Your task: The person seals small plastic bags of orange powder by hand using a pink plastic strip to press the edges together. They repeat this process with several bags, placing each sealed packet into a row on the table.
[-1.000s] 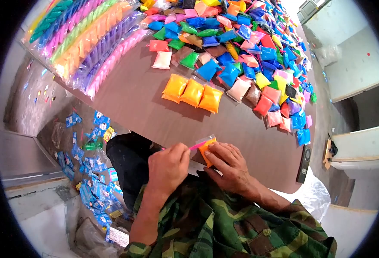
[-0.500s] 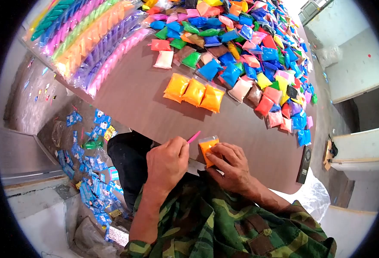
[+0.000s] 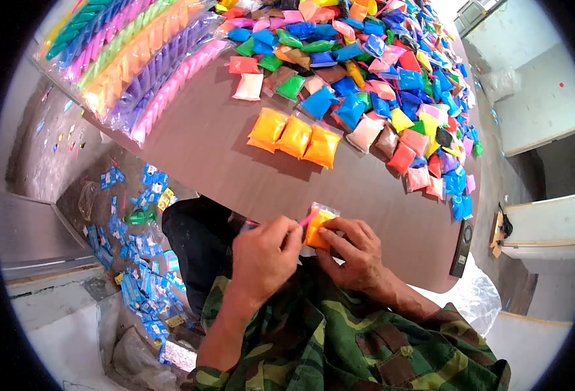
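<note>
Our left hand has closed in, pinching the pink stick against the orange packet.
Our right hand pinches that packet at the table edge; three more packets lie beyond.

No word, brand or number can be read: the print on the blue wrappers on the floor is too small and blurred, and the orange packet shows no legible lettering.
</note>
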Demonstrator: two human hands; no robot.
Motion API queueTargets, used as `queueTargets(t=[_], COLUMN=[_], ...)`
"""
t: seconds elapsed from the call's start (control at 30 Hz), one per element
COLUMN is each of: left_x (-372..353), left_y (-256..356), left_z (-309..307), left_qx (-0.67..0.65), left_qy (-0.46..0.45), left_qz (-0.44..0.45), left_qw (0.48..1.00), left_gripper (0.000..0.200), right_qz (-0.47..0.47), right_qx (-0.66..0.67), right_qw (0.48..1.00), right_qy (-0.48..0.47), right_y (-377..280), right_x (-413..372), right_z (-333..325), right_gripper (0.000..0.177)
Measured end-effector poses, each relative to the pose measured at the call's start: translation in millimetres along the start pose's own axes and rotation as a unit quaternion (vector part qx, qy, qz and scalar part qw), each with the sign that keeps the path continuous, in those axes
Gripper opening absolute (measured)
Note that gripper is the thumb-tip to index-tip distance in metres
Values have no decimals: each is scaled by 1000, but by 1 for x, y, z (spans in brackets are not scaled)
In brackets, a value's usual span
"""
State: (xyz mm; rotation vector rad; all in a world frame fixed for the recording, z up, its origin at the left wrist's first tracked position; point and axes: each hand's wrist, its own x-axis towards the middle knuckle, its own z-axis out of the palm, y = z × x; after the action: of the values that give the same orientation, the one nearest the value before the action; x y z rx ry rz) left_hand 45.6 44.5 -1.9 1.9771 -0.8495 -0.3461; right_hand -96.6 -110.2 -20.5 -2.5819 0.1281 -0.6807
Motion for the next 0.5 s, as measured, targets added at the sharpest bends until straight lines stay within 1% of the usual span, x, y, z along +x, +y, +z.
queueTargets(t=[0.03, 0.13, 0.17, 0.27, 0.4, 0.5], left_x=[-5, -13, -11, -3, -12, -18], left_y=[2, -14, -20, -19, -4, -15], left_z=[2, 12, 11, 1, 2, 12], left_qx=[-15, 58, 68, 81, -22, 7], left_qy=[-15, 0, 21, 39, 15, 9], left_qz=[-2, 18, 33, 13, -10, 1], left_qw=[1000, 998, 997, 996, 1000, 1000], left_gripper=[10, 9, 9, 9, 11, 11], right_qz=[5, 11, 11, 20, 3, 6], right_qx=[-3, -2, 0, -2, -31, -28], right_qw=[1000, 1000, 1000, 1000, 999, 1000], right_qy=[3, 13, 16, 6, 12, 12], right_y=[0, -1, -1, -2, -1, -1], right_x=[0, 1, 1, -1, 2, 2], right_z=[1, 1, 1, 3, 1, 1], right_gripper=[39, 40, 42, 42, 43, 43])
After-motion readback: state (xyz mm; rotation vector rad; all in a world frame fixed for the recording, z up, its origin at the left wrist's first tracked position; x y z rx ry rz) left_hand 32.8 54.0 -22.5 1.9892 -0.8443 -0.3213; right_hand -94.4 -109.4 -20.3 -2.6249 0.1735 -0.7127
